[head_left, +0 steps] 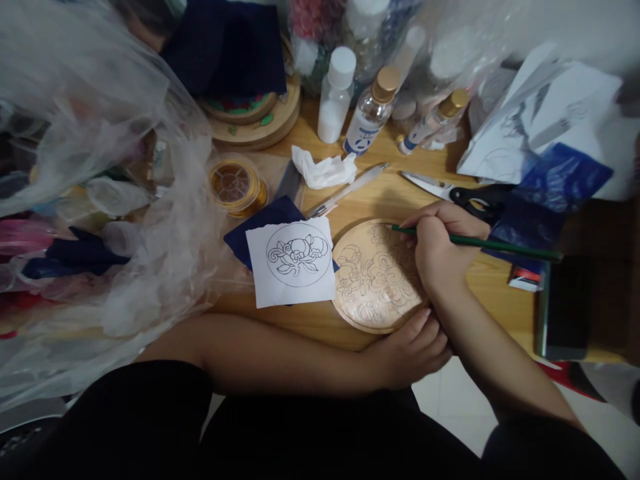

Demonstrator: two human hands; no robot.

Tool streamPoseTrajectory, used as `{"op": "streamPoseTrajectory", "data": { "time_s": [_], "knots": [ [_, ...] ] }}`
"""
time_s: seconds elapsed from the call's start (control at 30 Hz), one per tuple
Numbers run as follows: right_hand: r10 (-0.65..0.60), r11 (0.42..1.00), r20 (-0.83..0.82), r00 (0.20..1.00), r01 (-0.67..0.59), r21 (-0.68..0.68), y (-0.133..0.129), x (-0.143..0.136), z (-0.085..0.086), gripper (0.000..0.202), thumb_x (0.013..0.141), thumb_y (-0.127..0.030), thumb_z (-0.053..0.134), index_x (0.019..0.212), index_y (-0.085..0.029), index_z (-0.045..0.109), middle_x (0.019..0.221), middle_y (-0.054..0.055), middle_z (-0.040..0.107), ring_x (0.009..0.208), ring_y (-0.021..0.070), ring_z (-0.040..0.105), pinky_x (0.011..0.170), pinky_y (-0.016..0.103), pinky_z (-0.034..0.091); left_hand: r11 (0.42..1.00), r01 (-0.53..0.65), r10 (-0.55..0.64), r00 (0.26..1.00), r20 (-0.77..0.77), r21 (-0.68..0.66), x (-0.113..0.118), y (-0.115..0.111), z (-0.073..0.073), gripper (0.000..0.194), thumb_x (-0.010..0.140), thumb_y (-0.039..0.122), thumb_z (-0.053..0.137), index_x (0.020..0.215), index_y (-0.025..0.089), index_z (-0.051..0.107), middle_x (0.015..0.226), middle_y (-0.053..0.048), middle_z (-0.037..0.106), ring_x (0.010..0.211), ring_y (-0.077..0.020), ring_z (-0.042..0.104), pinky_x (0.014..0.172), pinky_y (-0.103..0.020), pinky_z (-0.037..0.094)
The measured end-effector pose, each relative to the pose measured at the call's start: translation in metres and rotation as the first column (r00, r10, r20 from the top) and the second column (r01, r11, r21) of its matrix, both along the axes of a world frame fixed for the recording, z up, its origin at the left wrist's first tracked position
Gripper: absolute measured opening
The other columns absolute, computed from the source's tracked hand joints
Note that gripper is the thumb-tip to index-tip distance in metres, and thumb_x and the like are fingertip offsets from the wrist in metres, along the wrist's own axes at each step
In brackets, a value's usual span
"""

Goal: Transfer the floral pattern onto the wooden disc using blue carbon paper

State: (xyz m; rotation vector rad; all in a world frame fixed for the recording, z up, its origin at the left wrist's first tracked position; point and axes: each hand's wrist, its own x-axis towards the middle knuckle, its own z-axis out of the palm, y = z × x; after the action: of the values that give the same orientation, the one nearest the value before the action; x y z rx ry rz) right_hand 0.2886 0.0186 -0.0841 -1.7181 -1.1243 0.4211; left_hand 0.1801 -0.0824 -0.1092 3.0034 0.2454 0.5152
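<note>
- On the light wooden tabletop [320, 330], right at its near edge, sits a round pale wooden disc with a swirly flower outline drawn on it [373, 277]
- the right hand [443, 250] has its fingers bunched together, pinching a thin green pencil [480, 244] near the tip, and the tip is down on the disc's upper right part
- the left hand [407, 353] comes across from the left, fingers lying close together and curled lightly against the disc's near rim, touching it
- just left of the disc, nearly touching, there's a small white paper square with the same flower printed in a circle [293, 261], lying on a dark blue sheet [260, 227]
- behind the disc: a clear pen [347, 190], a crumpled white tissue [324, 170] and black-handled scissors [453, 192], all flat on the table
- further back stand a white plastic bottle [336, 95] and a clear bottle with a gold cap [373, 110], side by side
- a round gold spool of wire in a clear case [235, 185] sits left of the tissue, up against a big heap of crinkly clear plastic bags [100, 200]
- far right, a dark phone-like slab [567, 310] lies well apart from the disc
</note>
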Motion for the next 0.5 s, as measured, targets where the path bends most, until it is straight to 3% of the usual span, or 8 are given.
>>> {"op": "streamPoseTrajectory", "data": {
  "time_s": [0.23,0.5],
  "knots": [
    [0.020,0.998,0.013,1.000,-0.019,-0.054,-0.0009,-0.0012,0.0027,0.022,0.065,-0.011,0.045,0.051,-0.018,0.061,0.049,-0.002,0.058,0.043,0.0080,0.048,0.045,0.022,0.038,0.998,0.058,-0.059,0.996,-0.072,-0.016,-0.0002,0.0011,0.0007,0.040,0.097,0.023,0.033,0.132,0.014,0.049,0.128,-0.012,0.058,0.119,-0.0237,0.053,0.107,-0.044,0.035],
    [-0.039,0.999,-0.014,0.999,0.039,-0.006,-0.0022,0.0036,0.0006,0.025,0.064,-0.008,0.044,0.051,-0.017,0.062,0.046,-0.002,0.055,0.045,0.0088,0.050,0.047,0.022,0.040,1.000,0.027,-0.027,0.999,-0.042,0.001,-0.0012,0.0023,0.0025,0.039,0.097,0.021,0.031,0.130,0.013,0.052,0.126,-0.010,0.060,0.118,-0.0241,0.054,0.107,-0.042,0.037]
  ]
}}
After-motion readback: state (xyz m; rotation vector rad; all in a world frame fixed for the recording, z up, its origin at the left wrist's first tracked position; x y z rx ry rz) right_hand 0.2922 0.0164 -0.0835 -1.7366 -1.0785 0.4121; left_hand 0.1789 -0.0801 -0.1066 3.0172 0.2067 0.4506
